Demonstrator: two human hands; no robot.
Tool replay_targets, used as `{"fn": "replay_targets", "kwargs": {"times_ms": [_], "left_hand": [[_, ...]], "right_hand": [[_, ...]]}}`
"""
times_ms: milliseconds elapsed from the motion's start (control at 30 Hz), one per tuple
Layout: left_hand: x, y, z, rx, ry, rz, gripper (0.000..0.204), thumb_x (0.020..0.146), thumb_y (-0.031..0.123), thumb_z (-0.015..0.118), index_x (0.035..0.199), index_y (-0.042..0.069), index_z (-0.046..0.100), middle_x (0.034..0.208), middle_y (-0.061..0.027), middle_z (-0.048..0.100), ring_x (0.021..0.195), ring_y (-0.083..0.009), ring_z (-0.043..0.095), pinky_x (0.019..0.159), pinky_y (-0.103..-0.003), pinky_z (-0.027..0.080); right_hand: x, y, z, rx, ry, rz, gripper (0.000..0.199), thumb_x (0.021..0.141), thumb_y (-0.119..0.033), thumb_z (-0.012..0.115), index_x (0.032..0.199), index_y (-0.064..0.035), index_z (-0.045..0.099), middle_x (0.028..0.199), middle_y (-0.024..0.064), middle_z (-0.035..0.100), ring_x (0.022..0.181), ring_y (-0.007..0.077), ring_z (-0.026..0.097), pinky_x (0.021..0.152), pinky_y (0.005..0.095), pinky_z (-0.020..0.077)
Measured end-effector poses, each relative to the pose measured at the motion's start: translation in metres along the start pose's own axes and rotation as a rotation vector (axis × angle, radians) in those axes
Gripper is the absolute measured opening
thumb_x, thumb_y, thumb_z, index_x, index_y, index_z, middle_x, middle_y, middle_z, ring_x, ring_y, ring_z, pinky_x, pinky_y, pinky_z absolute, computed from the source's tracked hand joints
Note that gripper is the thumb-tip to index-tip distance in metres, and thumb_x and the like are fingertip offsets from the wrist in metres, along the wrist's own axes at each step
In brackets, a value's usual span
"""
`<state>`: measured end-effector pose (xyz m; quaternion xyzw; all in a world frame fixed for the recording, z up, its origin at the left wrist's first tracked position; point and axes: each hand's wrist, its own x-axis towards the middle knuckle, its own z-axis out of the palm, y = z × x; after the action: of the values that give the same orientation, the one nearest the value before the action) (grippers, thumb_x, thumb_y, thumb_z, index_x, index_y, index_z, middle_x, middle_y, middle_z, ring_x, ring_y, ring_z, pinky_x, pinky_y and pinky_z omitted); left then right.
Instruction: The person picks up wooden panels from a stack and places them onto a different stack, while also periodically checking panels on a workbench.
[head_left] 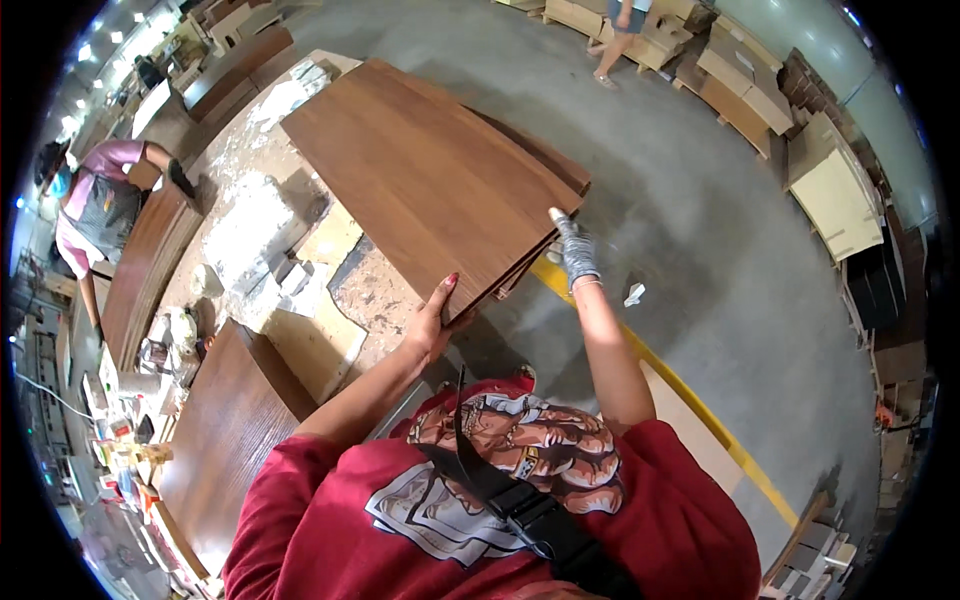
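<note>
A long brown wood-grain panel (430, 170) lies in front of me, stretching away to the far left. More panels of the same brown (548, 158) lie beneath it, a little out of line, their edges showing along the right side and the near end. My bare left hand (432, 322) grips the near left corner, thumb on top and fingers underneath. At the near right corner, my right hand (577, 250) in a grey glove holds the panel's edge, its thumb on top. How many boards each hand grips is hidden.
A worn worktable (385, 300) bears white wrapping (255, 225) and cardboard scraps. Another brown panel (225, 440) stands left of me. A co-worker (100, 205) handles a panel stack (150, 260) at the far left. A yellow line (700, 425) crosses the floor; boxes (745, 80) stand far right.
</note>
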<state>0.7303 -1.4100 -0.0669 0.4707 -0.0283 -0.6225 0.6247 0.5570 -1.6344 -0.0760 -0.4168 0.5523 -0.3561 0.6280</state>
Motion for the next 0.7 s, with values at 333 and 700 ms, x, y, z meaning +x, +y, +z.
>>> {"fn": "replay_targets", "kwargs": {"times_ms": [333, 700], "left_hand": [[-0.005, -0.045, 0.070, 0.039, 0.084, -0.132, 0.065, 0.078, 0.047, 0.069, 0.128, 0.013, 0.045, 0.129, -0.0038, 0.046, 0.115, -0.0217, 0.045, 0.084, -0.044, 0.048], [-0.004, -0.024, 0.132, 1.078, -0.848, -0.337, 0.044, 0.097, 0.035, 0.043, 0.122, 0.001, 0.053, 0.110, -0.0072, 0.061, 0.099, -0.0116, 0.056, 0.087, -0.025, 0.044]], "right_hand": [[0.016, 0.016, -0.026, 0.368, -0.201, -0.015, 0.058, 0.077, -0.038, 0.067, 0.120, -0.0016, 0.054, 0.122, 0.0061, 0.052, 0.109, 0.0178, 0.048, 0.096, 0.0310, 0.0369], [0.029, -0.029, -0.157, 0.446, -0.100, -0.044, 0.049, 0.079, -0.035, 0.067, 0.116, -0.0049, 0.057, 0.111, 0.0046, 0.057, 0.102, 0.0174, 0.051, 0.093, 0.0302, 0.0379]]}}
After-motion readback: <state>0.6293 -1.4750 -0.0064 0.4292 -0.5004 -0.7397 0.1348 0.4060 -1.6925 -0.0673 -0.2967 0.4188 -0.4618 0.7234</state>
